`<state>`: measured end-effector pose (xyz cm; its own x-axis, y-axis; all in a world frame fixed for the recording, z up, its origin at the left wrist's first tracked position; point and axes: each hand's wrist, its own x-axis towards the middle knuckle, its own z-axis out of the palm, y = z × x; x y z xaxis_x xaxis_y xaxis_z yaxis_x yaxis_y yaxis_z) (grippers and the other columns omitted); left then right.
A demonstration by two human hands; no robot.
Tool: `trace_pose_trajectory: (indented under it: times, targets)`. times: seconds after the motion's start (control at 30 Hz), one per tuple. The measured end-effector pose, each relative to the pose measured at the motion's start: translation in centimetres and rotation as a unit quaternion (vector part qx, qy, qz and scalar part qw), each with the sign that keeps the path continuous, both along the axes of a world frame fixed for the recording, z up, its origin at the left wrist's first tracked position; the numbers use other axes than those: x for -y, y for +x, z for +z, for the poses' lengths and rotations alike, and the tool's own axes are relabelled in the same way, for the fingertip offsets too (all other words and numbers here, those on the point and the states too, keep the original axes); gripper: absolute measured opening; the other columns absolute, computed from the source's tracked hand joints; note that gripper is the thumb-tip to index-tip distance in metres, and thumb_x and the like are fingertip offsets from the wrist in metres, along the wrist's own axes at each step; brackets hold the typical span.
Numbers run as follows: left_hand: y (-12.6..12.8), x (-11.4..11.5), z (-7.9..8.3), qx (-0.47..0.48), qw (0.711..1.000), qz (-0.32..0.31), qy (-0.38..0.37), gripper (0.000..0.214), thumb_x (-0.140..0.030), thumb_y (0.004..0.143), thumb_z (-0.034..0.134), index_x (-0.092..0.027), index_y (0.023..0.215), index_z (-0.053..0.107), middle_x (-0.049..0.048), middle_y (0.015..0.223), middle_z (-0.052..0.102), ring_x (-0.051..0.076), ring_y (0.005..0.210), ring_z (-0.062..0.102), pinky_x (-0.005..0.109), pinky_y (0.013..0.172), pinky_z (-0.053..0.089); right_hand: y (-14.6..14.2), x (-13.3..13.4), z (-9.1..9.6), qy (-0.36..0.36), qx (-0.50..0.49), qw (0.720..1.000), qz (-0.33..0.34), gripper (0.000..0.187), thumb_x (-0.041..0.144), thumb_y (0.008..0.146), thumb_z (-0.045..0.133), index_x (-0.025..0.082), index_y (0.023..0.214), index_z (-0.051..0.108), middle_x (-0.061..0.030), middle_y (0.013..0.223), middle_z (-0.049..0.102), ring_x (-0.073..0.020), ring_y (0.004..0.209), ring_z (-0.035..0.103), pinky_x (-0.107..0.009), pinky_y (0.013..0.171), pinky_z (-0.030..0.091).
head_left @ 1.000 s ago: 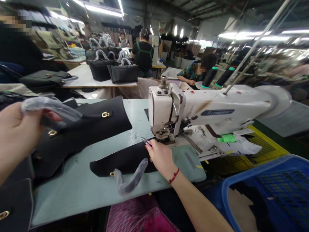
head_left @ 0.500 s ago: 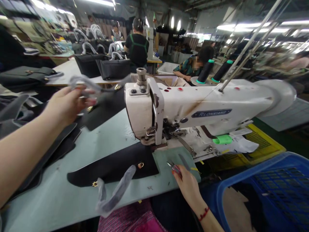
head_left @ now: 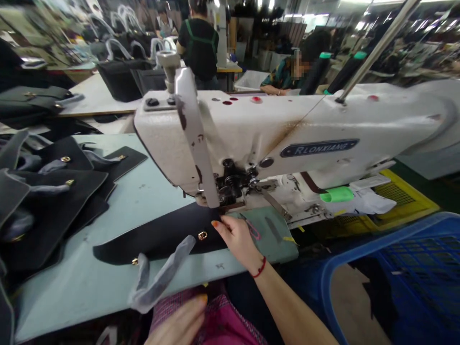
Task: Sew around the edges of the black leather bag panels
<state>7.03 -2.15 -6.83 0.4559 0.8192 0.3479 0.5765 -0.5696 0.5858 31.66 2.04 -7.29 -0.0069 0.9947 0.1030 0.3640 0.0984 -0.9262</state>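
Head, RLONXIANG nameplate (head_left: 319,147), right fingers (head_left: 230,222) on panel (head_left: 161,235)

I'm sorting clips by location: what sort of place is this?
Probably a bag-making workshop: a white sewing machine stands with a black panel lying by it, and dark bags with pale-wrapped handles crowd a table behind.

I see a pale green worktop (head_left: 125,201), a black panel (head_left: 158,235) with a gold clasp (head_left: 202,235) and a cloudy grey handle (head_left: 168,268). The sewing machine (head_left: 237,127) reads white on my screen, its nameplate (head_left: 319,148) dark blue, basket (head_left: 325,285) blue, crate (head_left: 415,196) yellow, the cloth (head_left: 168,304) finely checked.
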Motion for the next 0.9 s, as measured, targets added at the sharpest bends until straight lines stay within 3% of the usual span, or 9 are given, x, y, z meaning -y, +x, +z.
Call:
trace_pose_trajectory:
  times: [0.07,0.13,0.17,0.23,0.3,0.43,0.53,0.63,0.9]
  targets:
    - [0.8,1.1,-3.1,-0.013,0.999,0.035,0.028,0.074,-0.040,0.088,0.065,-0.041,0.154,0.032,0.0094,0.155,0.043,0.038,0.139,0.045,0.054,0.098,0.054,-0.7,-0.2,0.2,-0.009,-0.020,1.000,-0.015,0.049,0.049,0.097,0.051,0.018,0.060,0.047,0.0043,0.056,0.039,-0.0098,0.054,0.035,-0.024,0.052,0.025]
    - [1.5,0.1,-4.6,-0.046,0.992,0.087,0.085,0.089,-0.030,0.089,0.061,-0.032,0.161,0.009,0.0136,0.166,0.020,0.045,0.149,0.024,0.067,0.109,0.039,-1.1,-0.1,0.1,-0.019,-0.036,0.999,-0.025,0.050,0.050,0.097,0.050,0.018,0.060,0.042,0.0046,0.058,0.034,-0.0096,0.056,0.032,-0.024,0.052,0.022]
    - [1.7,-1.0,-4.8,-0.072,0.986,0.107,0.108,0.089,-0.028,0.090,0.059,-0.027,0.162,0.006,0.0167,0.167,0.014,0.046,0.151,0.016,0.071,0.113,0.030,-1.3,0.0,0.0,-0.021,-0.042,0.999,-0.027,0.049,0.051,0.097,0.050,0.018,0.061,0.042,0.0044,0.059,0.033,-0.0097,0.057,0.032,-0.024,0.053,0.022]
    - [1.6,-4.0,-4.1,-0.113,0.977,0.107,0.146,0.083,-0.029,0.090,0.060,-0.025,0.160,0.016,0.0177,0.164,0.026,0.044,0.151,0.017,0.070,0.118,0.019,-1.8,0.2,-0.1,-0.020,-0.055,0.998,-0.034,0.049,0.051,0.097,0.049,0.018,0.062,0.043,0.0040,0.060,0.034,-0.0100,0.058,0.032,-0.023,0.054,0.023]
    - [0.9,-7.1,-2.7,-0.135,0.974,0.059,0.172,0.070,-0.029,0.091,0.061,-0.027,0.154,0.031,0.0139,0.156,0.045,0.040,0.149,0.029,0.065,0.121,0.015,-2.3,0.4,-0.2,-0.021,-0.077,0.996,-0.039,0.048,0.050,0.097,0.049,0.018,0.061,0.041,0.0038,0.061,0.033,-0.0101,0.059,0.031,-0.023,0.055,0.023]
    - [-1.2,-10.6,-0.2,-0.147,0.963,-0.080,0.213,0.045,-0.035,0.094,0.059,-0.030,0.138,0.051,0.0069,0.141,0.062,0.030,0.135,0.054,0.054,0.120,0.028,-3.2,0.5,0.0,-0.030,-0.134,0.989,-0.053,0.049,0.049,0.096,0.050,0.019,0.061,0.034,0.0037,0.062,0.028,-0.0100,0.059,0.028,-0.024,0.054,0.021]
    - [-1.6,-10.6,0.5,-0.132,0.955,-0.139,0.225,0.036,-0.044,0.095,0.056,-0.030,0.128,0.061,0.0050,0.136,0.066,0.026,0.127,0.061,0.048,0.117,0.037,-3.0,0.5,0.3,-0.043,-0.164,0.984,-0.045,0.048,0.049,0.095,0.052,0.020,0.061,0.034,0.0036,0.062,0.028,-0.0100,0.059,0.027,-0.024,0.053,0.021]
    - [-0.8,-9.5,0.7,-0.120,0.957,-0.149,0.220,0.028,-0.035,0.098,0.053,-0.026,0.121,0.066,0.0052,0.135,0.066,0.023,0.125,0.063,0.043,0.115,0.041,-2.2,0.5,0.4,-0.061,-0.173,0.982,-0.039,0.046,0.047,0.094,0.054,0.019,0.061,0.035,0.0035,0.063,0.028,-0.0101,0.059,0.026,-0.024,0.053,0.021]
    - [-0.5,-8.7,0.6,-0.090,0.961,-0.156,0.211,0.037,-0.024,0.097,0.054,-0.026,0.134,0.059,0.0069,0.138,0.064,0.022,0.128,0.061,0.045,0.118,0.039,-2.0,0.6,0.8,-0.058,-0.143,0.987,-0.048,0.048,0.045,0.095,0.053,0.020,0.061,0.032,0.0038,0.062,0.026,-0.0099,0.059,0.024,-0.025,0.052,0.019]
